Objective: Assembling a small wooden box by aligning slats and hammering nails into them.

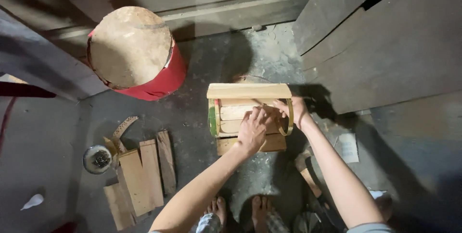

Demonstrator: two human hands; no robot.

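On the dark concrete floor (202,69), just in front of the person's bare feet (240,211), stands a small wooden box (248,113) made of pale slats, with a flat board as its far wall and curved thin strips at both ends; the left end shows some green paint. Both hands are on it. The left hand (251,132) lies palm down on the top slats, fingers bent and pressing, as if to keep the slats flat and in place. The right hand (291,110) rests at the right end of the box, near the curved strip (288,117), with fingers curled over the edge; it seems to steady this side, but if it pinches something small between the fingertips I cannot tell. To the left of the box, well apart, several loose wooden planks (142,175) lie side by side on the floor, and beside them is a small round tin (97,159) with dark small pieces inside, probably kept near so it is easy to reach. Farther back stands a red drum (139,52) with a worn round top. Large grey boards (385,45) lean on the right side, and a pale piece of paper (347,147) lies near the right arm.
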